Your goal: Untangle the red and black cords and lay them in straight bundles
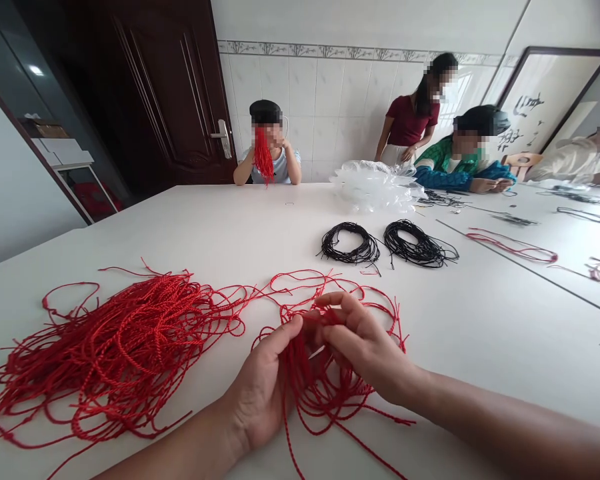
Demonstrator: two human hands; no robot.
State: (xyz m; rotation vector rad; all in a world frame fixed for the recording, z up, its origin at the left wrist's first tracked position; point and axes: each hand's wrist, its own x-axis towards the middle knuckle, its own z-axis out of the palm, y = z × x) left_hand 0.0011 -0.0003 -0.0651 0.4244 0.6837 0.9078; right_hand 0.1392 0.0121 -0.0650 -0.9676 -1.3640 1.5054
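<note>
Centrally, left hand (260, 380) clasping a bundle of twisted red cords (295, 360), right hand (367, 340) pinching its top, white table (250, 230) beneath.

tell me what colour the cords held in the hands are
The cords are red, seen best in the head view.

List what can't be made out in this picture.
All in the head view:
Left grip: most fingers, hidden behind the held red cords.
Right grip: whether its fingertips pinch a strand; blur and overlap hide it.
Red cord pile: lower strands, covered by upper ones.
Far-right co-worker: partly cut off by the right edge.
</note>
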